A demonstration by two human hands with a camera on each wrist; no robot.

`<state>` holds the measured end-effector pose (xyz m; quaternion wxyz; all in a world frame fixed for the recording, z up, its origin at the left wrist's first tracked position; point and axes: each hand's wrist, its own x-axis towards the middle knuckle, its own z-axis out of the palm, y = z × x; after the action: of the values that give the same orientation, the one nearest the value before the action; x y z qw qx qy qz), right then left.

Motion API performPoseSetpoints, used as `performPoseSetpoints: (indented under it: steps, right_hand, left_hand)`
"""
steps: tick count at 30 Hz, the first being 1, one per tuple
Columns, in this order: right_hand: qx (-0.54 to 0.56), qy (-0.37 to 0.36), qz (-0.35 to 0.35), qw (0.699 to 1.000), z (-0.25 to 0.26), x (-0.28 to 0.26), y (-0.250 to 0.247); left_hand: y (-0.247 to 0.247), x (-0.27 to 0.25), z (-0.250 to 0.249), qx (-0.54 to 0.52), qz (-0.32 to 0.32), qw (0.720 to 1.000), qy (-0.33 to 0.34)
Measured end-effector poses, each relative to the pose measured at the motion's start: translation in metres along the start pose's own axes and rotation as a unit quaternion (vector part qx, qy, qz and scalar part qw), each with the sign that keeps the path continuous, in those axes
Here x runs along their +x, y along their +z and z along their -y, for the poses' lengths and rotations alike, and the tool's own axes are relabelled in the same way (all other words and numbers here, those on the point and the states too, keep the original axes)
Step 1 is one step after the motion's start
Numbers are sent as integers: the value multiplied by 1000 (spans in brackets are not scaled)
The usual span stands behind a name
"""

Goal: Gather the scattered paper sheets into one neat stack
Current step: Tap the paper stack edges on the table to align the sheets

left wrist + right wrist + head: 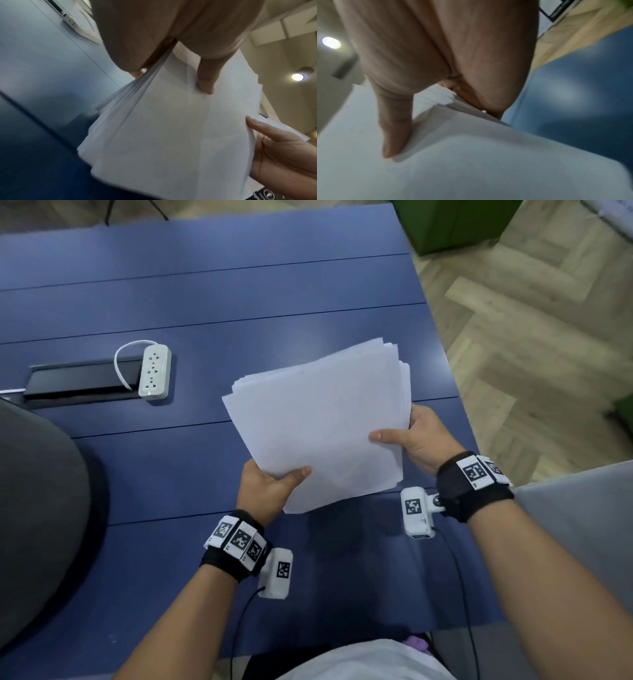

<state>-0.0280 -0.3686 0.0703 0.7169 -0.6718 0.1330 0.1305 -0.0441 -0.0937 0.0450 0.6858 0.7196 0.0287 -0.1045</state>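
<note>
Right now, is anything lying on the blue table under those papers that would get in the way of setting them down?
Nothing visible does. Both the left hand and right hand hold the paper stack above bare blue table. The white power strip lies well off to the left.

The paper sheets [322, 419] pinched between the left hand [267, 484] and right hand [424, 440] are plain white. Beneath the grip lies a dark blue table [171, 467]; behind each hand sits a black wristband [476, 494] carrying black-and-white square-patterned tags. Left of the grip, a white power strip [154, 371].
</note>
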Motion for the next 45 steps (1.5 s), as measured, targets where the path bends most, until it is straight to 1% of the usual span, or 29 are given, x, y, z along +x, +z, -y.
performPoseSetpoints:
  steps: [2, 4, 6, 8, 10, 14, 16, 17, 19, 21, 22, 23, 25, 26, 28, 30, 32, 34, 35, 37, 38, 39, 41, 43, 45]
  right_hand:
    - [-9, -19, 7, 1000, 20, -10, 3]
    - [0, -24, 9, 1000, 34, -17, 4]
    - [19, -6, 17, 1000, 36, -21, 3]
    - [41, 36, 21, 998, 25, -22, 5]
    - [57, 81, 7, 995, 5, -21, 9]
    - [49, 130, -9, 990, -27, -21, 17]
    - [55, 130, 5, 990, -28, -26, 17]
    - [60, 117, 14, 991, -24, -32, 17]
    - [71, 64, 24, 995, -15, -45, 12]
    - [81, 11, 29, 996, -8, -56, 7]
    - [75, -7, 29, 997, -9, -57, 6]
    - [58, -15, 20, 998, -10, -55, 8]
    - [5, -19, -34, 999, -17, -49, 19]
    - [-25, -26, -71, 997, -19, -44, 26]
    - [-66, -42, -110, 991, -20, -43, 38]
    - [-87, -71, -134, 985, -16, -46, 43]
    - [-84, -109, -148, 979, -10, -52, 44]
    - [-94, -136, -155, 974, -3, -52, 40]
    - [-120, -146, -162, 968, -1, -52, 38]
    - [-187, -178, -188, 948, 3, -51, 41]
    - [-200, -196, -206, 938, 4, -51, 43]
    - [-200, -210, -225, 930, 4, -51, 47]
    - [-175, -229, -253, 923, 4, -53, 60]
    - [-145, -234, -266, 924, -1, -57, 70]
    - [-119, -246, -272, 923, -8, -62, 77]
  left_hand:
    - [-7, 3, -15, -11, 27, 1000, 4]
    - [-14, 5, -27, -23, 68, 997, -1]
    - [-17, 6, -29, -56, 106, 992, -32]
    - [-16, 6, -23, -70, 137, 986, -68]
    - [-15, 5, -13, -63, 153, 981, -100]
    - [-20, 4, 3, -73, 172, 965, -182]
    - [-25, 0, 4, -92, 179, 958, -203]
    - [-27, -3, 1, -103, 182, 956, -204]
    - [-35, -13, -6, -131, 185, 955, -192]
    - [-44, -19, -11, -135, 166, 962, -170]
    - [-45, -17, -12, -101, 156, 972, -146]
    - [-43, -13, -11, -44, 153, 980, -116]
    - [-31, -7, -11, 76, 138, 986, -61]
    - [-24, -4, -8, 100, 113, 987, -52]
    - [-10, -2, -6, 79, 51, 994, -54]
    - [-1, -5, -6, 61, -6, 998, -32]
    - [-1, -6, -12, 43, -26, 999, -3]
    - [-5, -2, -23, 14, -9, 1000, 22]
    - [-8, 0, -26, 1, 7, 1000, 21]
    - [-10, 1, -30, -25, 37, 999, 22]
    - [-7, -1, -33, -35, 38, 998, 27]
    - [-3, -2, -35, -40, 23, 998, 35]
    - [11, -8, -43, -42, -44, 996, 69]
    - [24, -15, -52, -48, -108, 988, 98]
    - [31, -20, -51, -50, -146, 983, 103]
